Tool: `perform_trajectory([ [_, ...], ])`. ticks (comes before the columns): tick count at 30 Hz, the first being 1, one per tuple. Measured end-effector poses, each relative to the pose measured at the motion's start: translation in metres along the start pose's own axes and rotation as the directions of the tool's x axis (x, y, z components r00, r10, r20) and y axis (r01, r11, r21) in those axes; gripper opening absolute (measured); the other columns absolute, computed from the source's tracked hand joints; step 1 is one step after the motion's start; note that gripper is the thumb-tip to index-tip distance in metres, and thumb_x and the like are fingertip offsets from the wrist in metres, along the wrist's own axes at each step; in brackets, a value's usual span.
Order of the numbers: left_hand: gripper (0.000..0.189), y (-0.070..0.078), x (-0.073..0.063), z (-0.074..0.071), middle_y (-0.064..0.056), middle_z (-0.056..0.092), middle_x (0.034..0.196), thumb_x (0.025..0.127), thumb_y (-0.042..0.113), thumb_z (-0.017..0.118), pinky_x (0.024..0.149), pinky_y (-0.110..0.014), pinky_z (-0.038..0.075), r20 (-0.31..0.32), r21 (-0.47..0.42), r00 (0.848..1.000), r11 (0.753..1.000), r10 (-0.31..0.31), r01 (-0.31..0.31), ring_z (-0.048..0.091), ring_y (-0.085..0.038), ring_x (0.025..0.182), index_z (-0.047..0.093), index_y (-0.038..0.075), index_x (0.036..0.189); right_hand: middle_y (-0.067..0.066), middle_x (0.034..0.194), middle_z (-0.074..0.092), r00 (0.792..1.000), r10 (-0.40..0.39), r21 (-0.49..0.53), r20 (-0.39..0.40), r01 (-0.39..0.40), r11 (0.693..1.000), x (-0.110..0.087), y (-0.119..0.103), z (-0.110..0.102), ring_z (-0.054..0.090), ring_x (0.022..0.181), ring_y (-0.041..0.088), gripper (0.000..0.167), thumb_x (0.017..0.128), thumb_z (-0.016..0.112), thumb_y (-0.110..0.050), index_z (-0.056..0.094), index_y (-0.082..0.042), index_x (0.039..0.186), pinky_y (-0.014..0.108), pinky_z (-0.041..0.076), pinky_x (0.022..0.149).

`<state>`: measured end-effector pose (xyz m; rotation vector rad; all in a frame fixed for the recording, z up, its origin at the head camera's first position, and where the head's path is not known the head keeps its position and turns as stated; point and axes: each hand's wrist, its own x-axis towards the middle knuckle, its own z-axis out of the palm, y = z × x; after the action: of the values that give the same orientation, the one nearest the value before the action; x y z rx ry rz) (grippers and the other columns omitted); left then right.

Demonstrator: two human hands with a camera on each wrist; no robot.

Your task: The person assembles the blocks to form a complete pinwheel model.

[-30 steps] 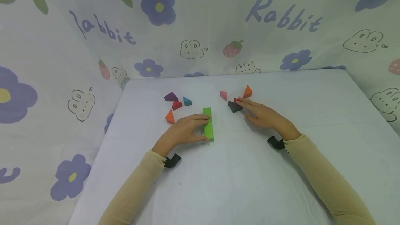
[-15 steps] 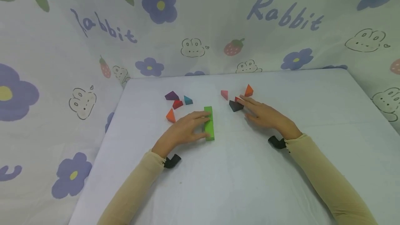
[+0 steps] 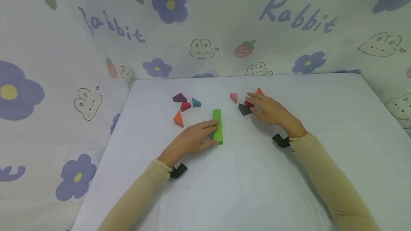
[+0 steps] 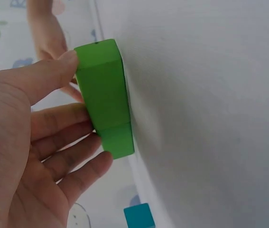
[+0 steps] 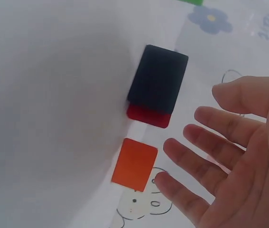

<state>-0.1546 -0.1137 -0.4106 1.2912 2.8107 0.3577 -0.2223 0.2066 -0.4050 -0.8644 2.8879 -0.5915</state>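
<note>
Two green blocks [image 3: 217, 127] lie end to end on the table, forming one bar. My left hand [image 3: 193, 139] rests its fingertips and thumb along the bar's upper left side; in the left wrist view the loosely extended fingers [image 4: 60, 118] touch the green bar [image 4: 105, 92]. To the right, my right hand [image 3: 271, 109] hovers over a red block [image 3: 248, 103], with a black block [image 3: 245, 109] beside it. In the right wrist view its spread fingers [image 5: 196, 164] hold nothing and stand apart from the black block [image 5: 158, 78] and an orange block [image 5: 135, 164].
At the left are purple [image 3: 179, 97], red [image 3: 185, 107], teal [image 3: 196, 102] and orange [image 3: 178, 119] blocks. A pink block [image 3: 234, 97] lies behind the black one. Another orange block [image 3: 259, 91] is partly hidden by the right hand. A printed cloth [image 3: 205, 27] rises behind the table.
My right hand has lifted and shifted slightly away from the red block, and more of the red shows. The left hand stays at the green bar, its fingers slightly shifted. The head view has drifted.
</note>
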Motion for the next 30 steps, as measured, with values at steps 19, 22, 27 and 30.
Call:
perform_trajectory([
  [19, 0.058, 0.001, 0.003, 0.001, -0.004, 0.051, 0.147, 0.091, 0.038, 0.069, 0.112, -0.034, 0.041, 0.019, 0.001, 1.000, 1.000, -0.019, 0.019, 0.047, -0.018, 0.137, 0.056, 0.006, 0.138, 0.016, 0.151, 0.043, 0.998, 0.054, -0.006, 0.035, -0.054, 0.999, 0.030, -0.015, 0.001, 0.042, 0.138, 0.036, 0.044, 0.099, 0.050, -0.013, 0.050, 0.000, 0.141, 0.053, 0.040, 0.110],
  [22, 0.058, 0.001, 0.004, 0.001, -0.004, 0.051, 0.147, 0.091, 0.037, 0.069, 0.112, -0.034, 0.041, 0.015, -0.005, 1.000, 1.000, -0.012, 0.012, 0.047, -0.018, 0.137, 0.056, 0.006, 0.138, 0.019, 0.146, 0.049, 0.993, 0.110, -0.029, 0.039, -0.109, 0.994, 0.026, -0.012, -0.002, 0.047, 0.134, 0.036, 0.042, 0.097, 0.050, -0.011, 0.053, 0.000, 0.138, 0.055, 0.042, 0.108],
  [27, 0.057, 0.000, 0.004, 0.002, -0.004, 0.052, 0.146, 0.092, 0.038, 0.068, 0.112, -0.033, 0.041, 0.011, 0.004, 1.000, 1.000, -0.014, 0.014, 0.048, -0.018, 0.137, 0.057, 0.007, 0.138, 0.019, 0.129, 0.061, 0.993, 0.115, -0.005, 0.022, -0.115, 0.993, 0.016, -0.012, -0.009, 0.058, 0.117, 0.035, 0.036, 0.094, 0.050, -0.006, 0.062, 0.000, 0.127, 0.053, 0.049, 0.096],
  [30, 0.057, 0.000, 0.003, 0.002, -0.004, 0.052, 0.147, 0.092, 0.038, 0.068, 0.111, -0.033, 0.042, 0.013, 0.004, 1.000, 1.000, -0.020, 0.020, 0.048, -0.018, 0.136, 0.056, 0.007, 0.138, 0.018, 0.125, 0.064, 0.994, 0.109, 0.009, 0.025, -0.109, 0.994, 0.012, -0.012, -0.011, 0.061, 0.110, 0.033, 0.036, 0.093, 0.048, -0.004, 0.065, 0.000, 0.124, 0.051, 0.050, 0.092],
])
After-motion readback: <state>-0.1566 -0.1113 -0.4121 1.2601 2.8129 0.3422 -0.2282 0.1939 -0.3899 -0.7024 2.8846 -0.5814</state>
